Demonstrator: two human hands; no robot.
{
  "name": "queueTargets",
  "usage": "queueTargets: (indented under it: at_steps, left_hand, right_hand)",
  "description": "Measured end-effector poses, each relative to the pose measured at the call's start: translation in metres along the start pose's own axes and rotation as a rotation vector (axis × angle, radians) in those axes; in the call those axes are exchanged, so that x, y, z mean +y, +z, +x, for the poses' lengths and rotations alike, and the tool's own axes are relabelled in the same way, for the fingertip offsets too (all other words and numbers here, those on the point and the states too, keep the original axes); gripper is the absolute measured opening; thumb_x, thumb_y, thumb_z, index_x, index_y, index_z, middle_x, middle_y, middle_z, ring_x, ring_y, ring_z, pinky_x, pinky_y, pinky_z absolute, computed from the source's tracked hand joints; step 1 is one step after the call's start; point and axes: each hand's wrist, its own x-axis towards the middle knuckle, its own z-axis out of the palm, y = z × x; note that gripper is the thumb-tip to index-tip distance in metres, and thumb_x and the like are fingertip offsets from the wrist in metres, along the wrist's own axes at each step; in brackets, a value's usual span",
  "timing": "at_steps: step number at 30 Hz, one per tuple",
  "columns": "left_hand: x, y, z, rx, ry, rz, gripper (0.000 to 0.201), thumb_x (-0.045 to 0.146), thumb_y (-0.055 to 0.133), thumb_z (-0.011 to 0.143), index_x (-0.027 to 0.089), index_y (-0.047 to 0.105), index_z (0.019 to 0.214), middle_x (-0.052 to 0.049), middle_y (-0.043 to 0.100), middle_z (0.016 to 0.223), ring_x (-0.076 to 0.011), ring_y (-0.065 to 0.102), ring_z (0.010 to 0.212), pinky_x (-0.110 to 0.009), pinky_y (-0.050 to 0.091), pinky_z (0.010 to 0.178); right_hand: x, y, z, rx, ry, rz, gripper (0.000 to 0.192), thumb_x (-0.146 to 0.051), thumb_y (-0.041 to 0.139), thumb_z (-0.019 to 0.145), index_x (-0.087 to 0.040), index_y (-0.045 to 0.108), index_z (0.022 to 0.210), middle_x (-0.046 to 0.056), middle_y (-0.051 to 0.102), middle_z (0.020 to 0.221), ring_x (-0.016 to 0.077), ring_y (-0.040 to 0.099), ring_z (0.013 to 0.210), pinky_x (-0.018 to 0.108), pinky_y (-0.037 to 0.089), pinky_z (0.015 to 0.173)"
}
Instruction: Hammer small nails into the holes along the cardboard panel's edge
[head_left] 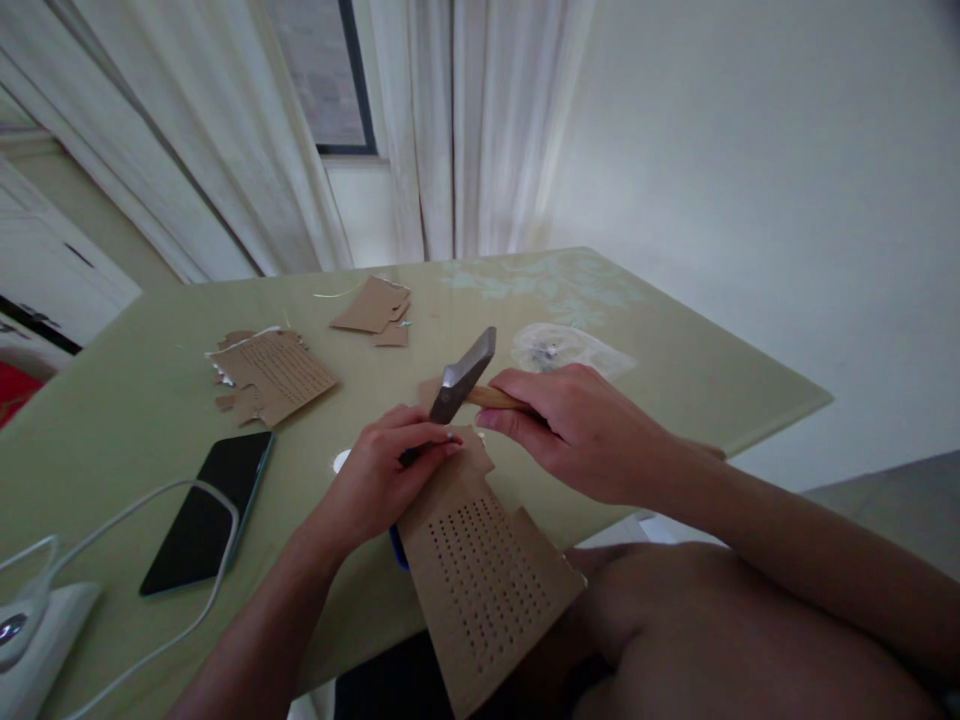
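My right hand [577, 425] grips the wooden handle of a small hammer [466, 375], whose metal head points up and left just above my left fingers. My left hand [382, 475] pinches a thin dark tool, perhaps a punch or nail, against the top of a brown cardboard sheet [480, 575]. This sheet is full of rows of small holes and hangs over the near edge of the pale green table [135, 400]. Something blue shows under the sheet by my left wrist.
More perforated cardboard pieces [270, 375] and plain scraps [373, 305] lie further back on the table. A black phone [210, 510] with a white cable lies at the left beside a white device [30, 625]. A clear plastic bag [566, 350] lies behind the hammer. Curtains hang behind.
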Motion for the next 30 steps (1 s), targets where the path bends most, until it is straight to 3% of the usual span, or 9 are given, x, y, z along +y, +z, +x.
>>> queueTargets:
  at_steps: [5,10,16,22,27,30]
  left_hand:
    - [-0.0002,0.0004,0.0004,-0.01,-0.015,-0.043,0.015,0.027,0.071,0.105,0.026,0.085,0.104,-0.007,0.079,0.117,-0.0234,0.073,0.107,-0.037,0.058,0.094]
    - [-0.0001,0.0012,0.0018,-0.007,-0.009,0.005,0.016,0.027,0.07,0.105,0.025,0.086,0.103,-0.007,0.081,0.111,-0.023,0.076,0.1,-0.036,0.059,0.089]
    - [0.0027,0.003,0.0031,-0.039,0.04,0.038,0.02,0.025,0.065,0.108,0.025,0.084,0.104,-0.007,0.081,0.115,-0.0237,0.075,0.103,-0.037,0.059,0.092]
    - [0.0029,0.0045,0.0002,-0.054,0.049,0.154,0.022,0.028,0.063,0.11,0.024,0.084,0.107,-0.008,0.078,0.11,-0.0237,0.073,0.101,-0.036,0.057,0.087]
    - [0.003,0.0053,0.0004,-0.082,0.086,0.139,0.024,0.026,0.059,0.111,0.025,0.083,0.113,-0.008,0.077,0.119,-0.0244,0.072,0.108,-0.039,0.057,0.093]
    - [0.0021,0.0057,0.0,-0.084,0.062,0.117,0.024,0.027,0.06,0.111,0.027,0.083,0.117,-0.008,0.077,0.122,-0.0249,0.071,0.111,-0.04,0.057,0.094]
  right_hand:
    - [0.0003,0.0038,-0.0018,-0.08,-0.049,-0.096,0.033,-0.042,0.057,0.115,-0.02,0.068,0.093,0.005,0.074,0.079,0.02,0.06,0.069,0.035,0.025,0.067]
    - [0.0002,0.0021,-0.0019,0.022,-0.046,-0.031,0.03,-0.041,0.055,0.116,-0.02,0.07,0.101,0.005,0.076,0.086,0.0204,0.063,0.075,0.034,0.029,0.07]
    - [-0.0009,0.0021,-0.0024,-0.089,-0.041,-0.168,0.034,-0.045,0.057,0.115,-0.02,0.071,0.096,0.006,0.076,0.08,0.021,0.062,0.067,0.036,0.023,0.065]
    - [-0.0032,-0.0036,-0.002,-0.004,-0.033,-0.09,0.033,-0.043,0.053,0.117,-0.021,0.07,0.099,0.006,0.076,0.082,0.0216,0.064,0.072,0.035,0.025,0.066]
    - [-0.0013,-0.0033,-0.0033,-0.106,-0.018,-0.154,0.032,-0.042,0.057,0.114,-0.02,0.068,0.094,0.007,0.076,0.08,0.021,0.061,0.068,0.036,0.023,0.065]
    - [0.0005,-0.0035,-0.0036,-0.052,-0.013,-0.112,0.032,-0.042,0.056,0.115,-0.021,0.069,0.095,0.006,0.074,0.079,0.0207,0.061,0.068,0.036,0.024,0.066]
